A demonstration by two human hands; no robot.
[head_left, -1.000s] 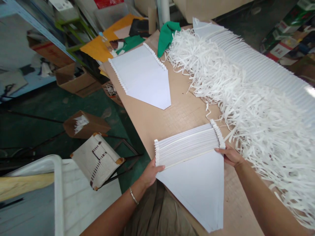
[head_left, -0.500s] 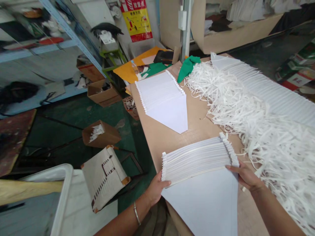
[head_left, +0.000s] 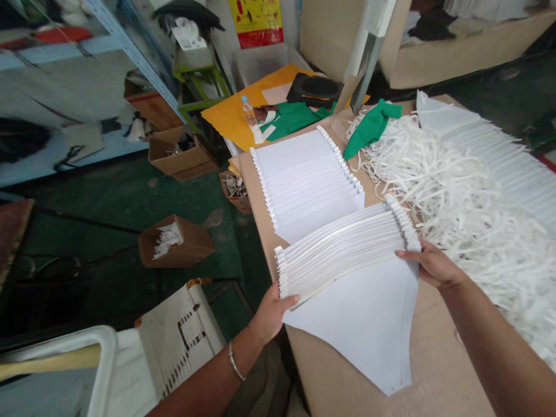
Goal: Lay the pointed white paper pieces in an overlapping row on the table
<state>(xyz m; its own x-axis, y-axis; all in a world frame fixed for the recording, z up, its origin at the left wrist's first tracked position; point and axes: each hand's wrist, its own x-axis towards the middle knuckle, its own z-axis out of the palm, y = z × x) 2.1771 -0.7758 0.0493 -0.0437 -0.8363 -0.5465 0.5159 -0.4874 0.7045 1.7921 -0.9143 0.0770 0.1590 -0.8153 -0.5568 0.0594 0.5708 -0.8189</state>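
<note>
Firmly, the left grip (head_left: pixel 273 315) clasps one notched edge of a stack of white pointed paper sheets (head_left: pixel 347 289) over a tan cardboard desk (head_left: pixel 438 365); the stack's long axis runs toward the person, its tip nearer the right grip (head_left: pixel 428 267), clenched on the opposite edge.

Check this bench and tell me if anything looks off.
The paper stack between the left hand and right hand looks odd: its sheets bow and fan out, and it overlaps the flatter stack beside it.
</note>
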